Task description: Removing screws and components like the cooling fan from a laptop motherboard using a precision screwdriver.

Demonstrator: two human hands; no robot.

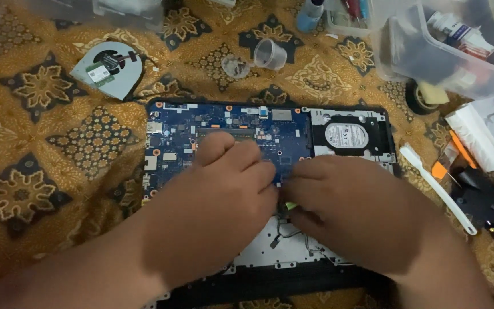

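- Resting palm-down on the blue motherboard [230,123] of an opened laptop [270,274], the left hand [218,194] has its fingers curled loosely, knuckles up; the fingertips are hidden, so whether it pinches anything cannot be told.
- The left forearm runs in from the lower left corner of the view, crossing the front left part of the laptop.
- The right hand [361,212] lies just right of the left hand, almost touching it, fingers bent down and inward at the lower edge of the motherboard.
- Its fingertips close around something small with a yellow-green spot [290,205]; what that is cannot be told, and thin black wires [290,234] trail below it over the pale metal plate [270,252].
- The right forearm leaves by the lower right corner, covering the front right part of the laptop.
- Seated in the laptop's back right bay, right of the motherboard, is a hard drive [347,136] with a round silver label.
- Behind and left of the laptop, well apart on the patterned brown and gold cloth [41,143], lies a detached cooling fan [110,68].
- Behind the laptop stand a small clear plastic cup [270,54] and, near it, a crumpled clear piece [235,67].
- Right of the laptop lies a white brush-like tool [438,189], and beyond it an orange-handled tool [461,149].
- Behind and right of the laptop sits a clear plastic bin [447,63] holding tubes and odds.
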